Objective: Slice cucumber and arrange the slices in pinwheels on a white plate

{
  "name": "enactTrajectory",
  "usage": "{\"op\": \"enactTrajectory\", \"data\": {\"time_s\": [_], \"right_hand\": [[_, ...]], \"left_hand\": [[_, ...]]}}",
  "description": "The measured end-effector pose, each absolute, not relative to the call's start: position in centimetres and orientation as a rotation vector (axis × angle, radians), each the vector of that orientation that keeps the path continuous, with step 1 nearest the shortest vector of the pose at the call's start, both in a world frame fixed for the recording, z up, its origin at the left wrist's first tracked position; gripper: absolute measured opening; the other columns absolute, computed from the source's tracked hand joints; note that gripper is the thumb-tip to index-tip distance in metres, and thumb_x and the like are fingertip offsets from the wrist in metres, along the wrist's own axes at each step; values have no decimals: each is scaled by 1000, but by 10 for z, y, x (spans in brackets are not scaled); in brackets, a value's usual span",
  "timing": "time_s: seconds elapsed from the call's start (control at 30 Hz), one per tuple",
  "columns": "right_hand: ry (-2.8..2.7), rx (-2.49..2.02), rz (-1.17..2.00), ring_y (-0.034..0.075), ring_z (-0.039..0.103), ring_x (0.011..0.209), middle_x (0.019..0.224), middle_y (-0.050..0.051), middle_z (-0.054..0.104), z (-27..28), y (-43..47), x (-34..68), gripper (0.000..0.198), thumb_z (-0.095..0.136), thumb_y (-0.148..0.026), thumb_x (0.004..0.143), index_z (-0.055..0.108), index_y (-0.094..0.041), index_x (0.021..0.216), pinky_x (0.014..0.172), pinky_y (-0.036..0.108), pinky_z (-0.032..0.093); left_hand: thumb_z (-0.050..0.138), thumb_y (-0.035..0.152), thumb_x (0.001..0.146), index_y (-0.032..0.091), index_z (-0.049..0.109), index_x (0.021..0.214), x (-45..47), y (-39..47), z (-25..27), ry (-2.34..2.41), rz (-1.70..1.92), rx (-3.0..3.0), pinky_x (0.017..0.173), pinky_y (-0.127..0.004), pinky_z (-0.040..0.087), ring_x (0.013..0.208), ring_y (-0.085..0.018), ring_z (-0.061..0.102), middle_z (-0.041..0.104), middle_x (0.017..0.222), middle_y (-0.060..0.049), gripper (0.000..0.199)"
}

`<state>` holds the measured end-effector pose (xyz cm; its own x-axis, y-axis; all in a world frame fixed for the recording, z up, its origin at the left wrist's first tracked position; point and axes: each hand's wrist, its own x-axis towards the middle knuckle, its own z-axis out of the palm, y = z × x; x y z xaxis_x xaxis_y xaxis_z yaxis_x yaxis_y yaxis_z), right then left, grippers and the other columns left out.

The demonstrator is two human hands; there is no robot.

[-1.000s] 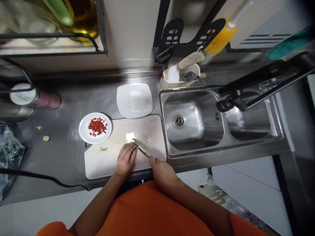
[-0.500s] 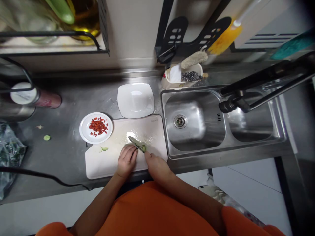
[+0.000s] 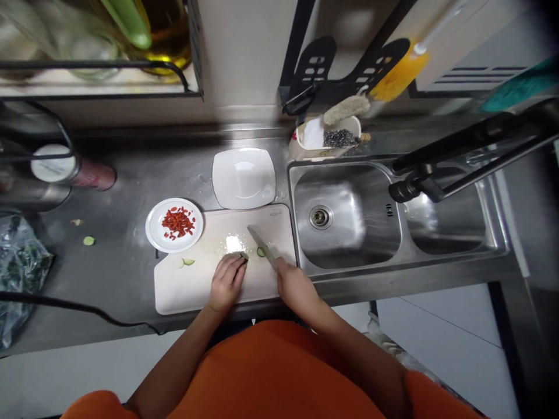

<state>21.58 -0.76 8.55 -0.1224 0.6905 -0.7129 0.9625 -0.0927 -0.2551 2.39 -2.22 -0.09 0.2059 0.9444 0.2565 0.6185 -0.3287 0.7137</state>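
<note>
My left hand [image 3: 227, 280] is closed round a dark green piece of cucumber [image 3: 244, 256] on the white cutting board [image 3: 196, 285]; most of the piece is hidden by the fingers. My right hand [image 3: 297, 286] grips a kitchen knife [image 3: 262, 244], its blade pointing up and to the left over the board. Cut cucumber slices [image 3: 261, 252] lie against the blade, to the right of my left hand. Thin pale green cucumber scraps [image 3: 187, 262] rest on the board's left part. The knife's handle is covered by my right hand.
A round white plate [image 3: 151, 233] of small red dried berries overlaps the board's upper left corner. Behind the board stands a square white plate [image 3: 243, 177]. To the right is a steel double sink [image 3: 345, 215] with a black faucet [image 3: 419, 180]. A plastic bag [image 3: 21, 256] lies far left.
My right hand has moved the knife to the right, away from my left hand, and cucumber slices have shifted with the blade. My left hand stays on the cucumber.
</note>
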Motion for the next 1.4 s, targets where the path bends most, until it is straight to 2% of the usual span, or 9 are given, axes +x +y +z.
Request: {"op": "enactTrajectory", "data": {"time_s": [0.33, 0.6, 1.03, 1.4], "right_hand": [[1890, 1621, -923, 21, 65, 81, 96, 9, 63, 105, -24, 212, 31, 35, -7, 86, 45, -20, 112, 62, 25, 43], [1874, 1544, -1001, 19, 65, 81, 94, 10, 62, 111, -39, 208, 28, 32, -9, 88, 47, -19, 111, 64, 24, 44], [1817, 1563, -1090, 19, 65, 81, 94, 10, 63, 115, -38, 208, 29, 31, -6, 87, 47, -18, 107, 65, 25, 44], [1858, 1541, -1084, 23, 65, 81, 90, 11, 64, 113, -34, 209, 29, 30, -6, 86, 47, -17, 107, 64, 29, 46]], "left_hand": [[58, 16, 85, 18, 61, 109, 23, -25, -2, 1508, 937, 2017, 96, -39, 49, 104, -19, 59, 64, 106, -8, 25], [57, 16, 85, 17, 62, 102, 23, -25, 0, 1532, 909, 2053, 95, -38, 49, 103, -19, 60, 65, 103, -9, 18], [57, 14, 84, 17, 61, 103, 24, -24, 2, 1517, 927, 2070, 94, -39, 49, 101, -20, 60, 65, 103, -8, 19], [56, 15, 85, 17, 62, 101, 25, -23, 3, 1505, 937, 2059, 93, -40, 50, 100, -20, 61, 66, 101, -8, 18]]}}
